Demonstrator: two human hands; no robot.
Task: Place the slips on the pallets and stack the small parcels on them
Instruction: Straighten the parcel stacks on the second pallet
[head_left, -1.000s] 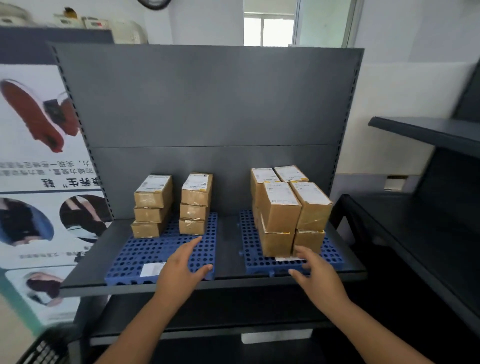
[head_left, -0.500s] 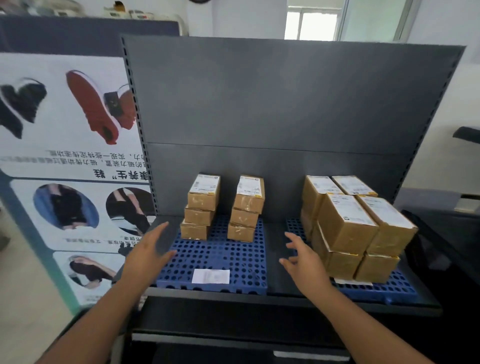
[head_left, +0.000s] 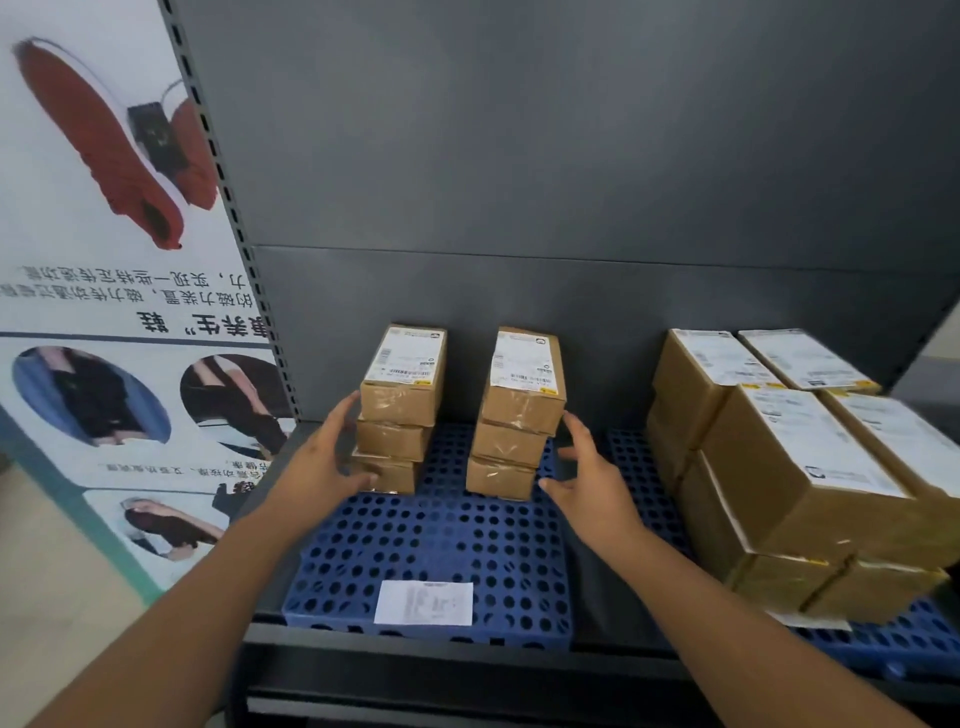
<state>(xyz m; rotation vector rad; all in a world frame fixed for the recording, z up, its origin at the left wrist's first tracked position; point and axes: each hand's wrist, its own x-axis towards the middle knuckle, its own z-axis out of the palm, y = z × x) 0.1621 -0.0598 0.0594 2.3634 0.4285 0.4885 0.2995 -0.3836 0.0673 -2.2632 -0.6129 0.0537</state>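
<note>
Parcel stacks (head_left: 457, 415) sit btwn spread hands; L (head_left: 322, 462) touching, R (head_left: 587, 483) just beside.

You have one view only, from the camera on your head, so nothing is shared with a second angle. It looks forward and down at the shelf (head_left: 613, 587) from just in front of its near edge, close enough that the left pallet (head_left: 431, 545) fills the lower middle. It faces the grey back panel (head_left: 571, 156) nearly square on. The wide lens bends straight edges near the borders. Both forearms enter from the bottom corners, with the left hand (head_left: 317, 467) and right hand (head_left: 592, 488) near centre. The right pallet (head_left: 893, 639) is cut off at the right edge, and a poster (head_left: 104, 312) takes the left.
</note>
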